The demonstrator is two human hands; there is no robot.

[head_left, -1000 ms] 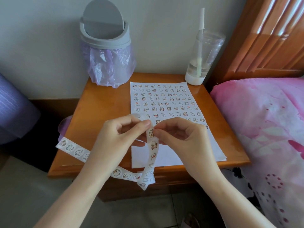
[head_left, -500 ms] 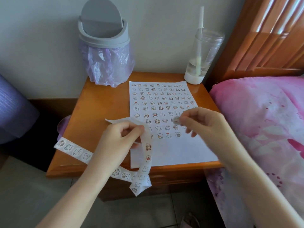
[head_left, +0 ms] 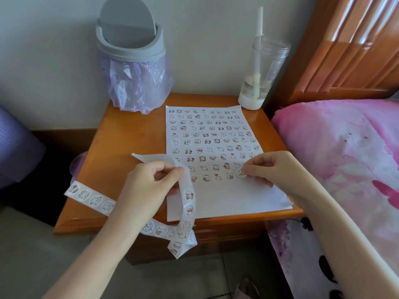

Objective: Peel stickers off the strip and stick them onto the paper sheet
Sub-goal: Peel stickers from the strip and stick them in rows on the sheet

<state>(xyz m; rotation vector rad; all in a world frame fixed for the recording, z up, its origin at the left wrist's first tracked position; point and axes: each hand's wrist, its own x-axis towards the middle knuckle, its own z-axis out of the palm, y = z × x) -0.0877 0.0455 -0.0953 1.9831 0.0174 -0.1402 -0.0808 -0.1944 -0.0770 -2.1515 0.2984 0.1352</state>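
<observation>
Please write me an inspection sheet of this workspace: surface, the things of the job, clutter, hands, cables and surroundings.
Surface: orange-brown wooden bedside table, glossy top.
Job's things: white paper sheet lies flat on it, upper part filled with rows of small cartoon stickers, lower part bare; long white sticker strip hangs over the front edge; one small round sticker is peeled off.
Clutter: grey swing-lid bin with purple bag, back left; clear plastic cup with straw, back right.
Grippers: left hand pinches the strip; right hand pinches the round sticker at the lowest row's right end.
Cables: nothing seen.
Surroundings: pink patterned bedding and wooden headboard to the right; tiled floor below.
</observation>
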